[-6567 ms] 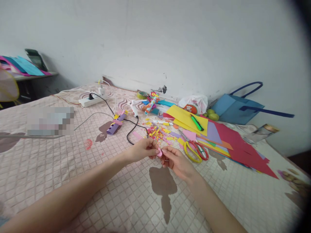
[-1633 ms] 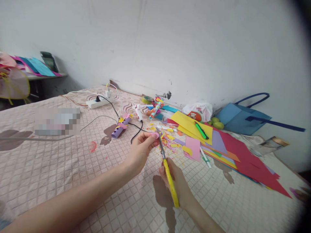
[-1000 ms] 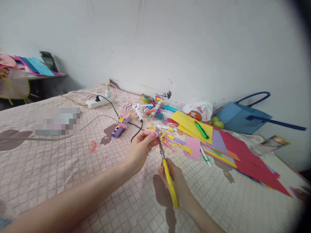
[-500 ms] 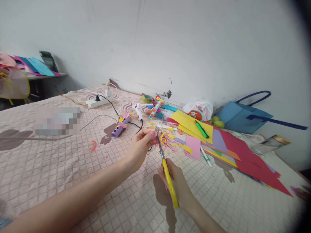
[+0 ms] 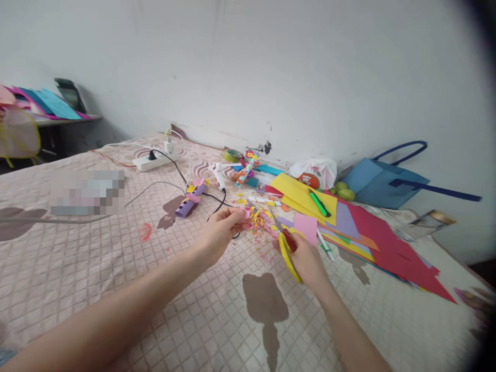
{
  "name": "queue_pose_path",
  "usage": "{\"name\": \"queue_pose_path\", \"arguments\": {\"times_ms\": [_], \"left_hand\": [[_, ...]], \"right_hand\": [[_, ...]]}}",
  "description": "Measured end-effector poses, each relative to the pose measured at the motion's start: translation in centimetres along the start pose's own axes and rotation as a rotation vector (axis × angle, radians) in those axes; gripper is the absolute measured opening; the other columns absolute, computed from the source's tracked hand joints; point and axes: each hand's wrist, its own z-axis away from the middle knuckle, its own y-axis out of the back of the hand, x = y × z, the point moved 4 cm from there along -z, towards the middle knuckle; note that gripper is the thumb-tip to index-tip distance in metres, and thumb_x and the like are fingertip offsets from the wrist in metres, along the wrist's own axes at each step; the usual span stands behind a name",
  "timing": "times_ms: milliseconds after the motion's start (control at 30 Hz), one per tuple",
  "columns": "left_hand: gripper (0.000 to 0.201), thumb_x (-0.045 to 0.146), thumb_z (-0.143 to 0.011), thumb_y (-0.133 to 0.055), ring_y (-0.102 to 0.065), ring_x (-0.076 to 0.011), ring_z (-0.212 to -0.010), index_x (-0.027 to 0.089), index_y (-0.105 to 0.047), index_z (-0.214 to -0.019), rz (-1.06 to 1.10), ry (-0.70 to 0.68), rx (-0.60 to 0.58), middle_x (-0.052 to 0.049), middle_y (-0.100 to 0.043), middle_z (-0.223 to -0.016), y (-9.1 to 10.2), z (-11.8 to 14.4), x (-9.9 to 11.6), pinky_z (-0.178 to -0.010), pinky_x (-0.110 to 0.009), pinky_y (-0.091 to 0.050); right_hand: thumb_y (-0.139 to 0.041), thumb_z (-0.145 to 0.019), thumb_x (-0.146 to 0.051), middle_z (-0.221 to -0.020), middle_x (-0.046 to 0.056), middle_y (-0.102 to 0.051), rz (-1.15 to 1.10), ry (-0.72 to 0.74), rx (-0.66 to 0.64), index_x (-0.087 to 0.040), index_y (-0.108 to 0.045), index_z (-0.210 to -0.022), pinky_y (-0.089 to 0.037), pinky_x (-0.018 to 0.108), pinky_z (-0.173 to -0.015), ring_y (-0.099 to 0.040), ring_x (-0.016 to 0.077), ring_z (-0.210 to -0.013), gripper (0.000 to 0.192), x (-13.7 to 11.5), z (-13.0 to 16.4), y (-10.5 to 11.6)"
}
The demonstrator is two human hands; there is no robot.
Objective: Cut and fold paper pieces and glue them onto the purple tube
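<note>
On the quilted bed [image 5: 116, 268], we saw sheets of coloured paper [image 5: 387, 243] fanned out at the right, a blue bag [image 5: 382, 178] against the far wall and a power strip [image 5: 153, 161] far left. Near the middle, our right hand [image 5: 306, 258] was closed around the yellow-handled scissors [image 5: 287, 248], their blades pointing away toward a scatter of paper scraps [image 5: 259, 219]. Just left of it, our left hand [image 5: 220, 232] pinched a small pink paper piece [image 5: 246, 213] between its fingertips, held above the bed and apart from the blades. We judged the trimming step paused; a further snip would call for bringing blades and piece together. The piece's outline was too small to make out, the blades were blurred, and a pixelated patch [image 5: 87, 192] hid something at the left.
</note>
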Motion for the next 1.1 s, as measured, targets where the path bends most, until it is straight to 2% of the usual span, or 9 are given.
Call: {"name": "queue_pose_path", "arguments": {"times_ms": [100, 200, 300, 367, 400, 500, 600, 867, 1100], "left_hand": [[0.023, 0.027, -0.063, -0.074, -0.057, -0.0089, -0.068, 0.012, -0.058, -0.07, -0.089, 0.102, -0.041, -0.002, -0.061, -0.074, 0.4, -0.2, -1.4, -0.063, -0.021, -0.042], [0.025, 0.028, -0.062, -0.075, -0.055, -0.008, -0.065, 0.013, -0.056, -0.07, -0.162, 0.199, -0.093, -0.001, -0.06, -0.071, 0.7, -0.3, -2.8, -0.061, -0.021, -0.041], [0.028, 0.029, -0.061, -0.076, -0.053, -0.007, -0.062, 0.014, -0.053, -0.067, -0.204, 0.239, -0.134, 0.001, -0.057, -0.067, 0.7, -0.3, -3.6, -0.059, -0.021, -0.039], [0.03, 0.031, -0.061, -0.076, -0.053, -0.0071, -0.062, 0.014, -0.053, -0.067, -0.239, 0.238, -0.148, 0.001, -0.056, -0.067, 0.6, -0.3, -3.8, -0.059, -0.021, -0.039], [0.03, 0.032, -0.061, -0.076, -0.052, -0.0072, -0.062, 0.014, -0.053, -0.067, -0.259, 0.234, -0.155, 0.001, -0.056, -0.066, 0.6, -0.2, -3.9, -0.06, -0.021, -0.039], [0.03, 0.035, -0.062, -0.074, -0.051, -0.0073, -0.06, 0.014, -0.054, -0.069, -0.307, 0.225, -0.198, 0.002, -0.055, -0.065, 0.5, -0.1, -4.1, -0.061, -0.022, -0.039], [0.03, 0.037, -0.064, -0.073, -0.05, -0.007, -0.058, 0.014, -0.055, -0.071, -0.327, 0.225, -0.279, 0.002, -0.055, -0.066, 0.3, 0.2, -4.4, -0.061, -0.024, -0.038], [0.027, 0.037, -0.072, -0.067, -0.051, -0.0082, -0.061, 0.013, -0.058, -0.078, -0.433, 0.17, -0.446, -0.001, -0.059, -0.069, -0.2, 0.5, -4.6, -0.059, -0.023, -0.036], [0.021, 0.032, -0.078, -0.062, -0.053, -0.009, -0.064, 0.013, -0.056, -0.081, -0.306, 0.227, -0.518, -0.003, -0.06, -0.071, -0.2, 0.7, -5.1, -0.061, -0.022, -0.037]], "right_hand": [[-0.049, -0.077, -0.052, -0.075, 0.007, -0.065, 0.279, -0.112, 0.072, -0.02, -0.057, -0.09, -0.035, 0.029, -0.055, -0.06, 0.0244, -0.069, 0.035, 4.4, -2.0, 1.2], [-0.049, -0.078, -0.049, -0.081, 0.012, -0.065, 0.363, -0.117, 0.131, -0.016, -0.058, -0.092, -0.039, 0.032, -0.061, -0.06, 0.0267, -0.076, 0.037, 7.2, -2.9, 1.9], [-0.048, -0.08, -0.042, -0.088, 0.016, -0.062, 0.294, 0.014, 0.282, -0.013, -0.06, -0.085, -0.04, 0.038, -0.074, -0.056, 0.0294, -0.089, 0.031, 7.0, -2.8, 2.7], [-0.047, -0.082, -0.04, -0.091, 0.014, -0.061, 0.055, 0.122, 0.318, -0.015, -0.061, -0.083, -0.041, 0.038, -0.079, -0.055, 0.0274, -0.092, 0.029, 5.3, -2.1, 2.7], [-0.046, -0.083, -0.041, -0.091, 0.012, -0.062, -0.14, 0.161, 0.253, -0.016, -0.061, -0.085, -0.042, 0.036, -0.076, -0.056, 0.0243, -0.088, 0.029, 4.2, -1.6, 2.3], [-0.046, -0.084, -0.047, -0.091, 0.008, -0.063, -0.756, 0.148, -0.152, -0.019, -0.06, -0.095, -0.046, 0.029, -0.059, -0.058, 0.0165, -0.069, 0.033, 0.5, 0.0, -0.1], [-0.053, -0.081, -0.047, -0.078, 0.003, -0.062, -1.065, 0.086, -0.36, -0.018, -0.061, -0.084, -0.043, 0.024, -0.051, -0.056, 0.0122, -0.061, 0.03, -2.2, 1.6, -1.9], [-0.066, -0.075, -0.038, -0.063, -0.002, -0.056, -1.424, -0.102, -0.577, -0.016, -0.06, -0.071, -0.04, 0.018, -0.046, -0.05, 0.0069, -0.053, 0.022, -3.2, 2.5, -3.5], [-0.07, -0.072, -0.036, -0.061, -0.002, -0.054, -1.564, -0.141, -0.621, -0.016, -0.061, -0.073, -0.039, 0.017, -0.045, -0.047, 0.0058, -0.05, 0.022, -3.2, 2.7, -4.4]]}}
